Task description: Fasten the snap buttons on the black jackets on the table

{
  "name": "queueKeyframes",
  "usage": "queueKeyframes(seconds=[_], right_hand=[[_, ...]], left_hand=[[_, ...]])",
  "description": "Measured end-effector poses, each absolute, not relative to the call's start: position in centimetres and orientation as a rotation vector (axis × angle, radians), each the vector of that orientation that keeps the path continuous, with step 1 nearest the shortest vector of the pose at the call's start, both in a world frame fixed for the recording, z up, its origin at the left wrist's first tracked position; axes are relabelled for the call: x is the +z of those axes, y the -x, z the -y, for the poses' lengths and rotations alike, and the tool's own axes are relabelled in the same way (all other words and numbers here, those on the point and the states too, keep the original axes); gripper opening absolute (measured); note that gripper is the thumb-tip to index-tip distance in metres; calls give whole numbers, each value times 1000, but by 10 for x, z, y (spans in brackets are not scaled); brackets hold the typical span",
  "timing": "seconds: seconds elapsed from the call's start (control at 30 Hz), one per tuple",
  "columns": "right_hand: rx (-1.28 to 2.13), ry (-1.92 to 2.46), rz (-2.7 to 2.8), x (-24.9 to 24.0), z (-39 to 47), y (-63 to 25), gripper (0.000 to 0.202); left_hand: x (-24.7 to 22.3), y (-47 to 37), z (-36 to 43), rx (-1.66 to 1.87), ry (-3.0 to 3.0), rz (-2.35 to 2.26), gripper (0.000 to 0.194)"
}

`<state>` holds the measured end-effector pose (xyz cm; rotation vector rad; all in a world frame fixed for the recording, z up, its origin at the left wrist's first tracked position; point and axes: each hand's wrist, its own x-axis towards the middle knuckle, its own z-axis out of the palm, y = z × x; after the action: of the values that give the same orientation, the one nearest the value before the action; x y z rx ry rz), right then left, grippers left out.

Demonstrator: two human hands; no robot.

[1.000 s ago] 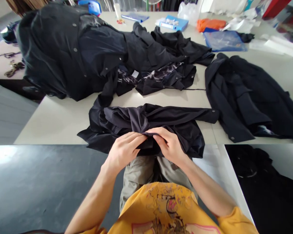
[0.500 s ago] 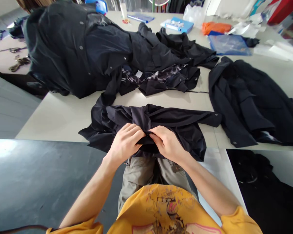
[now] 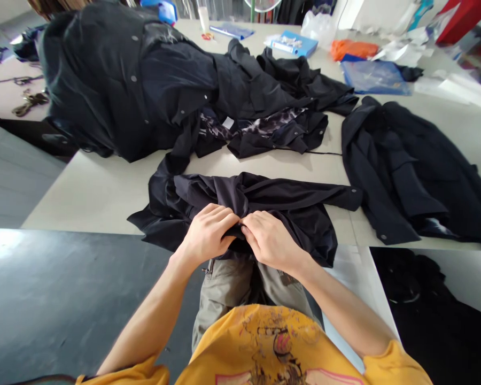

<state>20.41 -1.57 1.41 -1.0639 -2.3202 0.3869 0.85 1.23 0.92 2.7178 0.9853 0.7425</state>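
Note:
A dark jacket (image 3: 272,198) lies bunched along the table's front edge, one sleeve stretched to the right with a snap at its cuff. My left hand (image 3: 210,230) pinches a fold of it, fingers on top and thumb beneath. Close against it, my right hand (image 3: 270,238) grips the same fold, and the fingertips of both hands almost meet. Whatever small part sits between the fingertips is hidden. Part of the jacket hangs over the edge above my legs.
Behind lies a large heap of dark jackets (image 3: 136,85), and another jacket (image 3: 412,166) rests on the right. Farther back are a blue box (image 3: 294,44), an orange bag (image 3: 353,49) and a blue plastic folder (image 3: 374,77). Black cloth (image 3: 436,310) lies below the table at right.
My right hand's fingers have shifted slightly left, closer to my left fingertips on the fold. The jacket stays in place; the view has moved very slightly.

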Motion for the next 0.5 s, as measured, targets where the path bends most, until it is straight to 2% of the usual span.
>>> queueKeyframes(seconds=[0.5], right_hand=[[409, 1106, 2340, -21, 10, -196, 27]], left_hand=[[-45, -12, -21, 816, -2188, -804, 15]])
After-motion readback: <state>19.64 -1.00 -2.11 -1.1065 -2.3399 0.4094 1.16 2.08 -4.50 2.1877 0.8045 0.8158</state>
